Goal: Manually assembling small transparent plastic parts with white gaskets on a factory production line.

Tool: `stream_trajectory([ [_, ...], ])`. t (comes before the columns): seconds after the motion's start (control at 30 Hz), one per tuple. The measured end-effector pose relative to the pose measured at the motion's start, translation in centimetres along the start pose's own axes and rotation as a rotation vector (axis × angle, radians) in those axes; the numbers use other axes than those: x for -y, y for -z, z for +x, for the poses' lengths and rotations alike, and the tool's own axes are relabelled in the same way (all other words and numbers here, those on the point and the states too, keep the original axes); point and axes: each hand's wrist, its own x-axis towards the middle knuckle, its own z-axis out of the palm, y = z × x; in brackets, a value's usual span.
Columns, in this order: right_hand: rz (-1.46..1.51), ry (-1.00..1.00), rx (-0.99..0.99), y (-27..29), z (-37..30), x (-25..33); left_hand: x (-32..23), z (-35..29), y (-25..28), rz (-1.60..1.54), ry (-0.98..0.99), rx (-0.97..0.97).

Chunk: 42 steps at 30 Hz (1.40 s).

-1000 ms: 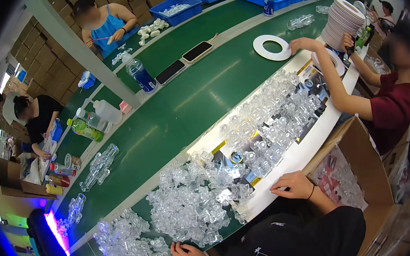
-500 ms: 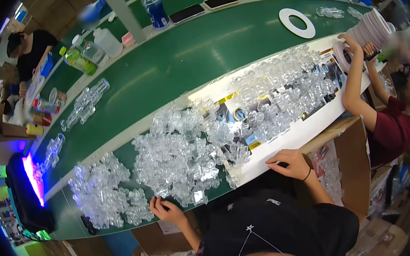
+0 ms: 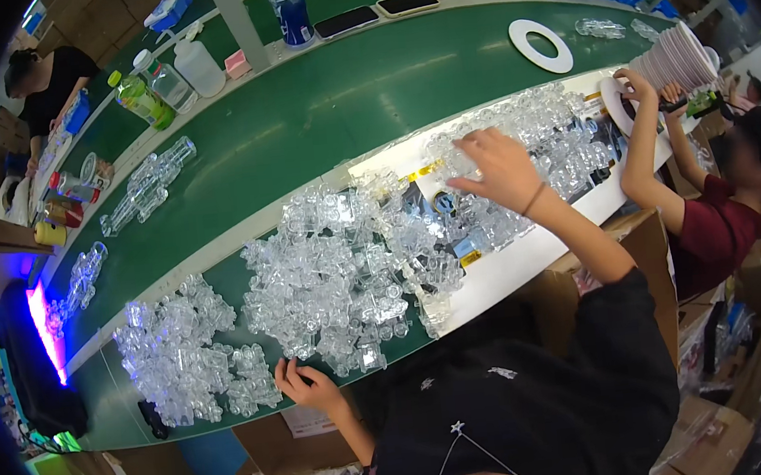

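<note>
My right hand (image 3: 504, 171) hangs over the white printed sheet (image 3: 486, 290) with its fingers spread; I see nothing in it. Beneath and beyond it, clear plastic pieces (image 3: 565, 160) lie crowded on the sheet, partly hidden by my hand and forearm. A large heap of similar clear pieces (image 3: 315, 276) covers the green table to the left of the sheet. At the table's near edge rests my left hand (image 3: 311, 389), fingers loosely bent and apart, nothing visible in them. It is between that heap and a smaller heap of clear pieces (image 3: 172, 358).
Bottles (image 3: 292, 12) and two phones (image 3: 346, 23) stand along the far ledge. A white ring (image 3: 541, 46) lies at the far right. A co-worker's arm (image 3: 642, 144) is beside a ribbed roll (image 3: 675, 58). A glowing purple lamp (image 3: 46, 334) stands left; cardboard boxes (image 3: 647, 248) stand below.
My right hand has risen from the sheet's near edge and reached forward over the pieces, its fingers spreading. My left hand stays at the table edge. The view has shifted slightly.
</note>
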Motion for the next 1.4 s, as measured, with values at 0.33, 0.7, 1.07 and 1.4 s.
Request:
stream_trajectory([
  [0.33, 0.078, -0.093, 0.159, -3.2, 1.7, 1.6, 0.4, -0.6, 0.0, -0.013, 0.061, 0.017],
  [0.7, 0.419, -0.056, -0.192, 4.9, 1.9, -0.4, 0.7, -0.7, -0.9, -0.014, 0.007, -0.005],
  [1.07, 0.702, 0.930, 0.015, 7.6, -0.2, 5.9, -11.8, 5.9, 4.5, -1.626, 0.648, 0.580],
  [1.4, 1.063, 0.604, 0.171, 6.2, 0.4, 9.3, -18.1, 7.0, 2.4, -1.518, 0.806, 0.604],
])
